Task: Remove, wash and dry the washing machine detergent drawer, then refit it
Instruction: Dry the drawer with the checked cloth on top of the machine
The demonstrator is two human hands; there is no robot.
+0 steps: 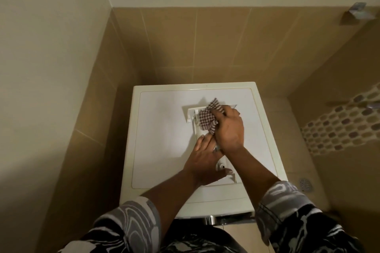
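Observation:
The white detergent drawer (192, 114) lies lengthwise on top of the white washing machine (160, 129), its far end pointing at the wall. My right hand (228, 129) grips a brown-and-white checked cloth (207, 119) bunched into the drawer's far half. My left hand (202, 160) holds the drawer's near part, fingers along its left side and thumb curled round its near end. Both hands hide most of the drawer's middle.
The machine stands in a corner of brown tiled walls, with a wall close on the left. To the right are a mosaic tile strip (341, 123) and a floor drain (306, 185). A metal fitting (358, 13) sticks out of the right wall up high.

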